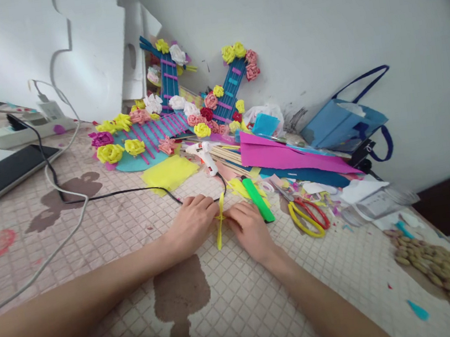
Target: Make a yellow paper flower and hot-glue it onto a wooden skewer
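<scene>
Near the middle of the table, my left hand (196, 215) and my right hand (250, 229) meet with fingers bent inward. Between them is a narrow yellow strip (220, 235), running up and down and crossed by a thin yellow piece that both sets of fingertips pinch. Whether it is paper or something else is too small to tell. A white hot glue gun (205, 157) rests just beyond the hands. Beside my right hand lies a green utility knife (258, 198) on yellow scraps, and farther right are scissors (307, 217) with red and yellow handles.
Blue bridge-like panels (153, 136) with paper flowers stand at the back. A magenta sheet (290, 154), a blue bag (341, 118) and peanuts (426, 263) are at the right. A black cord (128, 191) crosses behind my left hand; a tablet-like device (7, 171) lies left.
</scene>
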{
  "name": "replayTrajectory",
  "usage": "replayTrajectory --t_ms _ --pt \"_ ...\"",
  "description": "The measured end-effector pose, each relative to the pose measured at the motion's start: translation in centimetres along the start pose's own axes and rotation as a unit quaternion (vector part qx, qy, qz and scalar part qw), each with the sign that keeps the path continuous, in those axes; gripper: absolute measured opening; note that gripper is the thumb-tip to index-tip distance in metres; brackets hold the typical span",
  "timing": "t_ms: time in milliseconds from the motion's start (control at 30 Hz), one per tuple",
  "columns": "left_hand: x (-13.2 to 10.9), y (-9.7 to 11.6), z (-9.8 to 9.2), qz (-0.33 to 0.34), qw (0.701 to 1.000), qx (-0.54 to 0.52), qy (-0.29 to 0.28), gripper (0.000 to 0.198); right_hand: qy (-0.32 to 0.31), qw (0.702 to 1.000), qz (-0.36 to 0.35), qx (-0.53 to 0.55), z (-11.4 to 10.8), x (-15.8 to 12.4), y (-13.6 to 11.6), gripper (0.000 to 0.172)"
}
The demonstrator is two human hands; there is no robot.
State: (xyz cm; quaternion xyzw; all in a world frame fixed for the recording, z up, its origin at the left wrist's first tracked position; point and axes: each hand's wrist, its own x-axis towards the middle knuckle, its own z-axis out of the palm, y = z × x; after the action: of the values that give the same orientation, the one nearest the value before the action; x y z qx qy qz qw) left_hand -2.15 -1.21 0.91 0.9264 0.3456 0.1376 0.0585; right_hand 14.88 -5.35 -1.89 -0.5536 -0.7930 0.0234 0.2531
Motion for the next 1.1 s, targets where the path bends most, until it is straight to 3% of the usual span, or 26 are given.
replayTrajectory --t_ms 200,600,733,1100 --pt "-0.09 -0.04 0.21 0.017 1.0 -0.003 -0.014 0.011 -0.011 1.0 -0.006 -0.009 -0.11 0.06 -0.05 0.012" --pt "-0.22 -0.18 0.64 0.055 0.998 0.035 0.019 0.018 -0.027 0.999 -0.005 -0.017 -0.11 -0.04 -0.5 0.003" --pt "-0.22 -0.1 0.63 0.063 0.997 0.043 0.019 0.018 -0.029 0.999 -0.006 -0.017 -0.15 0.01 -0.34 0.007" --pt "-0.21 0.14 0.4 0.05 0.999 -0.014 -0.005 0.015 -0.028 0.999 -0.022 -0.022 -0.03 0.07 0.04 0.011"
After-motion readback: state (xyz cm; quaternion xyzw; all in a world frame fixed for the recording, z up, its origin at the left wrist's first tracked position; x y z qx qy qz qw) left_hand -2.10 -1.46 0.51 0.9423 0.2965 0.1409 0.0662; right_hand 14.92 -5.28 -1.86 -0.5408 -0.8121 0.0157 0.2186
